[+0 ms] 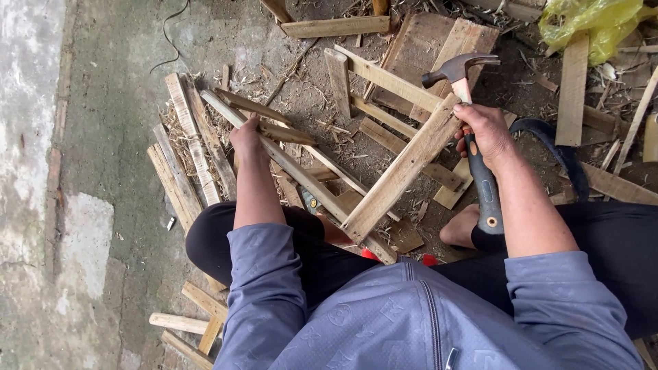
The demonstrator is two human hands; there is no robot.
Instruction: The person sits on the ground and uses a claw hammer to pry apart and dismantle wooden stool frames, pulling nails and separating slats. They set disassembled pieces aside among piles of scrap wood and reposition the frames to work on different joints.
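My right hand (488,130) grips a claw hammer (458,70) by its dark rubber handle, head up near the top of a slanting wooden slat (401,171). The same hand also presses against that slat's upper end. My left hand (247,137) reaches to the left and closes on a short dark piece of wood (284,133) lying across a long pale slat (288,161). The two long slats meet in a V near my knees.
Loose planks (181,164) lie stacked at the left, more boards (425,41) at the top. A yellow plastic bag (593,20) sits top right. A bare foot (460,229) rests under the slats. Concrete floor (103,137) runs along the left.
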